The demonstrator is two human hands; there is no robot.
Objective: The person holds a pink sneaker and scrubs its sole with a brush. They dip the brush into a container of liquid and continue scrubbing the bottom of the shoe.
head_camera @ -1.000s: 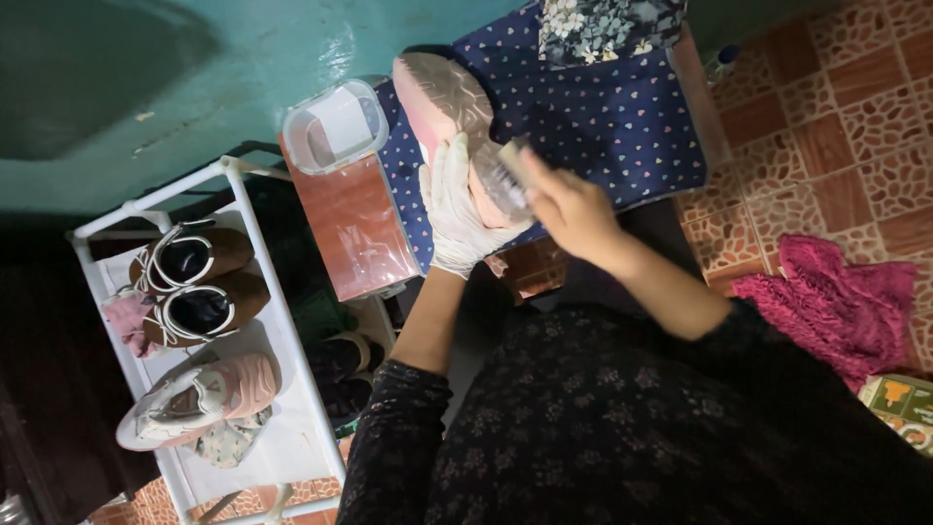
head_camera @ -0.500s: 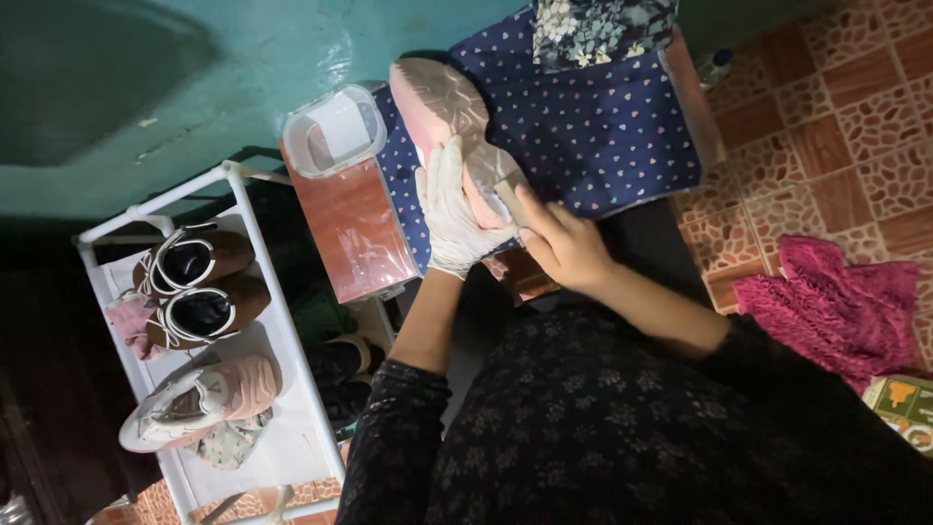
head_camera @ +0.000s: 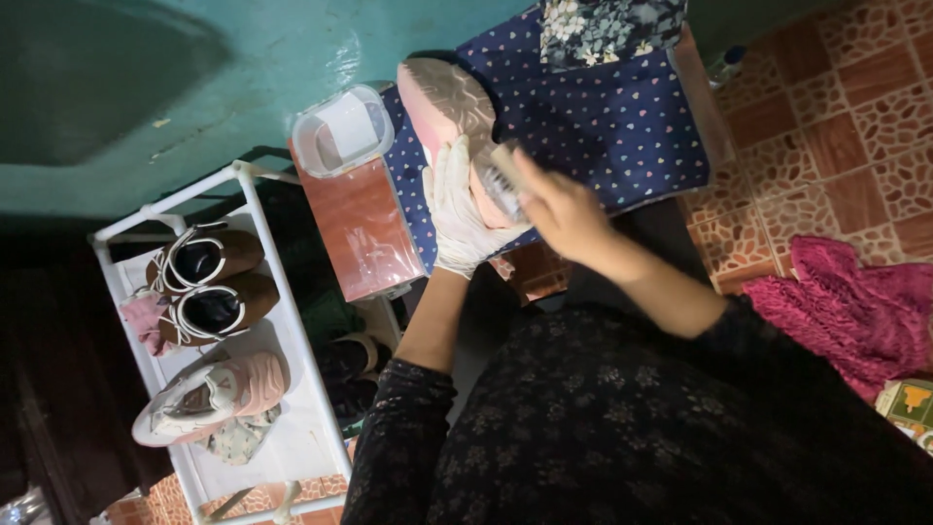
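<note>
Gloved left hand (head_camera: 457, 216) grips the pink shoe (head_camera: 449, 122), sole up on the dotted blue cloth (head_camera: 622, 117). Bare right hand (head_camera: 559, 206), fingers closed around a brush (head_camera: 504, 180), has shifted along the shoe's sole: scrubbing continues.

A single head-worn camera looked steeply down over the person's dark patterned top, close above the small worktop draped in navy heart-dotted cloth (head_camera: 622, 126). Its frame sat turned sideways, taking in the white shoe rack (head_camera: 292, 321) on one side and the reddish tiled floor (head_camera: 855, 107) opposite.
</note>
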